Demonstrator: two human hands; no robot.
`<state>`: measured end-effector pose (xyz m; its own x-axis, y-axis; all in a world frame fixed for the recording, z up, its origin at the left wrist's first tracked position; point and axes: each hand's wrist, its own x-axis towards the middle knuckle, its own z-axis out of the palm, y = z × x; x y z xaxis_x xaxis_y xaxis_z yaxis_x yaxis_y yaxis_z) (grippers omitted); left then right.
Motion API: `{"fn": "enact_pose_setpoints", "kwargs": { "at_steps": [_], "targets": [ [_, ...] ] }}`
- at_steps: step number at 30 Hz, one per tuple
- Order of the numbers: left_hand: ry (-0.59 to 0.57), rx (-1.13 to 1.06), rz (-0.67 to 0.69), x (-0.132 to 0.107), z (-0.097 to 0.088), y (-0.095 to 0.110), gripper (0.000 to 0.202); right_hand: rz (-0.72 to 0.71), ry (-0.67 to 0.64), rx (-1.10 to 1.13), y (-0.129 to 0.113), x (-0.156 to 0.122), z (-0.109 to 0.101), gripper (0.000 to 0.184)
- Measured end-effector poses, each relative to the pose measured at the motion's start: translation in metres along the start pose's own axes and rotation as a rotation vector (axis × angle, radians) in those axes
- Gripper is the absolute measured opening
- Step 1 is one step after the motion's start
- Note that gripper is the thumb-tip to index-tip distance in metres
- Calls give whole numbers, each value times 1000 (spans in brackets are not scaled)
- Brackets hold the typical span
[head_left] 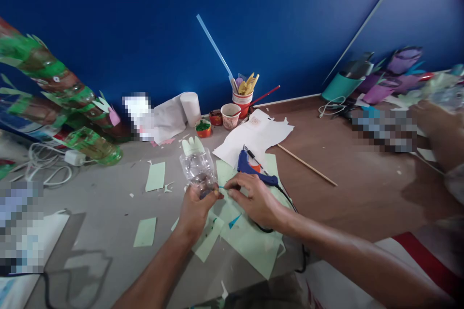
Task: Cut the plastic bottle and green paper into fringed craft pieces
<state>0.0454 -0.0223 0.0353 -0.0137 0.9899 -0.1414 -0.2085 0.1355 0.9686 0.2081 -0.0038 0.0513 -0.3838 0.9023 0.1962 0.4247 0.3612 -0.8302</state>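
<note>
Forearms (154, 265) lead to the left hand (195, 208), gripping a clear plastic bottle (198, 166), and right hand (255, 198), fingertips pinching a blue strip (222, 187). A glue gun (245, 163) lies nearby.

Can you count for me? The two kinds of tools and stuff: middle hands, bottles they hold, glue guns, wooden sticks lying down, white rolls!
Hands: 2, left hand and right hand
Held bottle: 1
Glue gun: 1
Wooden stick: 1
White roll: 1
Total: 6

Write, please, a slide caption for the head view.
Left hand holds a clear plastic bottle piece; right hand close beside, near a blue glue gun.
</note>
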Motion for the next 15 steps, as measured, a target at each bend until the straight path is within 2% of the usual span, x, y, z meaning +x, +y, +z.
{"fn": "enact_pose_setpoints", "kwargs": {
  "at_steps": [10,15],
  "targets": [
    [-11,-16,27,-6,7,4,12,27,83,-81,-14,-2,16,14],
    [-8,83,18,-6,7,8,12,-40,90,-122,-14,2,6,13]
  ]
}}
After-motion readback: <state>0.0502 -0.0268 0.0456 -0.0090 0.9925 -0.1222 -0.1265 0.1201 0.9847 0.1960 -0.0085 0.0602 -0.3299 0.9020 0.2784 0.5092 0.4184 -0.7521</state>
